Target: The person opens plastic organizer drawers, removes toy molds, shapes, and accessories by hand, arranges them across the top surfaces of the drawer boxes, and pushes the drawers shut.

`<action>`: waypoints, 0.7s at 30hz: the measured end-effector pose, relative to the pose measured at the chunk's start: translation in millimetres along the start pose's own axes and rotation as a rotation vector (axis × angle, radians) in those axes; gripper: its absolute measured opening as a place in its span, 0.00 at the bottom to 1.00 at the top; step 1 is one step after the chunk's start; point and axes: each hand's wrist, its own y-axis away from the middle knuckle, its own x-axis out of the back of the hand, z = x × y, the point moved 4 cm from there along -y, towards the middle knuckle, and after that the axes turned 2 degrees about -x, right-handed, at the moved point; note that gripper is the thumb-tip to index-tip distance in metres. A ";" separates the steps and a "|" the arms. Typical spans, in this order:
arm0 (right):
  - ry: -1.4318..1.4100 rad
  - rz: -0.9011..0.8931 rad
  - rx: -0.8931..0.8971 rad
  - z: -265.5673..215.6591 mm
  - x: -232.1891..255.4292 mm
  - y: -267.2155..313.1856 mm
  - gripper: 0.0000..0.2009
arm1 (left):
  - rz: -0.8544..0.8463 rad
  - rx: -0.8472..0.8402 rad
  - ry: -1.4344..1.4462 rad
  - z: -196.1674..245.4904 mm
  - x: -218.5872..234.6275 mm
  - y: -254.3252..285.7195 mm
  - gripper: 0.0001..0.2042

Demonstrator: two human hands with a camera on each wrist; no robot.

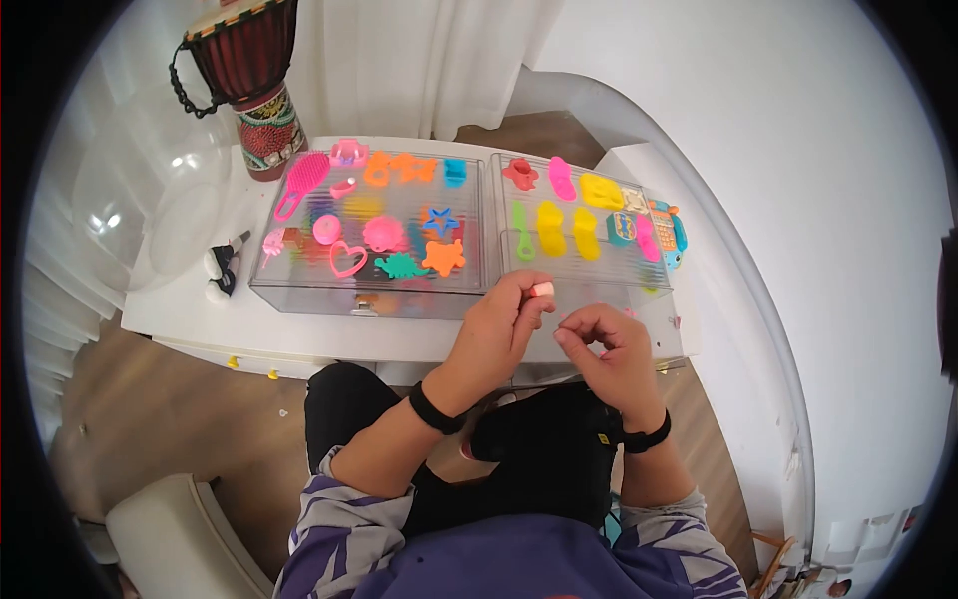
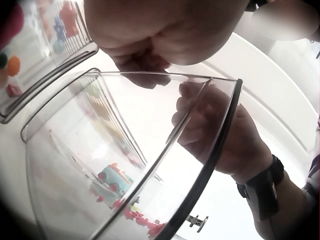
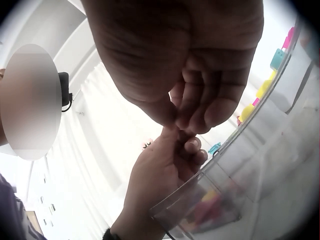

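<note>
My left hand pinches a small white-and-red piece between thumb and fingers, above the front edge of the right clear plastic box. Its exact kind does not show. Just to the right, my right hand is raised with its fingers curled and the thumb tip close to the index fingertip. I see no object between those fingertips. From the right wrist view, the right hand overlaps the left hand. The clear box wall stands close below both hands in the left wrist view.
The left clear box carries a pink hairbrush, a heart cutter, a green dinosaur and other toys. Yellow molds and a toy phone lie right. A drum stands behind on the white table.
</note>
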 end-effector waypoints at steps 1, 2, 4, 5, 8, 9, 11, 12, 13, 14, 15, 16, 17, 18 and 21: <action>0.025 0.043 0.005 2.5 2.5 -1.0 0.07 | 0.003 -0.032 0.005 -0.5 -0.1 0.2 0.13; 0.025 0.034 0.006 6.1 2.9 -2.0 0.07 | 0.011 -0.028 0.004 -1.6 0.6 -0.4 0.13; -0.078 0.065 -0.018 10.7 4.2 -3.6 0.13 | -0.010 -0.107 -0.043 1.7 0.2 -0.9 0.11; -0.077 0.056 -0.020 8.0 2.4 -4.6 0.13 | -0.003 -0.102 -0.043 3.4 0.8 -0.6 0.11; -0.181 0.104 -0.008 -2.6 2.1 -10.1 0.19 | -0.014 -0.159 -0.092 12.8 1.8 0.8 0.09; -0.127 0.093 0.033 -4.9 3.5 -11.1 0.19 | -0.017 -0.162 -0.106 14.0 1.4 1.3 0.09; -0.074 0.080 0.073 -8.7 5.3 -13.1 0.19 | -0.018 -0.164 -0.121 14.3 2.0 1.6 0.09; -0.047 0.061 0.119 -11.9 5.0 -13.8 0.18 | -0.025 -0.164 -0.123 13.9 2.5 1.2 0.09; -0.021 0.042 0.165 -14.9 4.3 -14.3 0.17 | -0.032 -0.165 -0.124 13.4 2.8 0.8 0.09; -0.022 0.040 0.163 -15.8 3.8 -14.7 0.17 | -0.032 -0.162 -0.125 12.7 2.9 0.8 0.09; 0.000 0.042 0.170 -17.1 3.5 -15.2 0.17 | -0.021 -0.189 -0.133 13.3 2.7 0.7 0.09; 0.022 0.045 0.177 -18.1 3.4 -15.3 0.17 | -0.010 -0.216 -0.142 14.5 2.8 0.8 0.09; 0.022 0.043 0.176 -18.6 2.5 -15.0 0.17 | -0.009 -0.215 -0.141 15.6 3.0 1.2 0.09; 0.023 0.052 0.192 -20.0 1.1 -14.9 0.17 | -0.026 -0.164 -0.128 15.6 3.0 1.0 0.09; 0.039 0.068 0.204 -21.3 -3.9 -15.7 0.15 | -0.039 -0.097 -0.096 14.3 4.0 0.2 0.10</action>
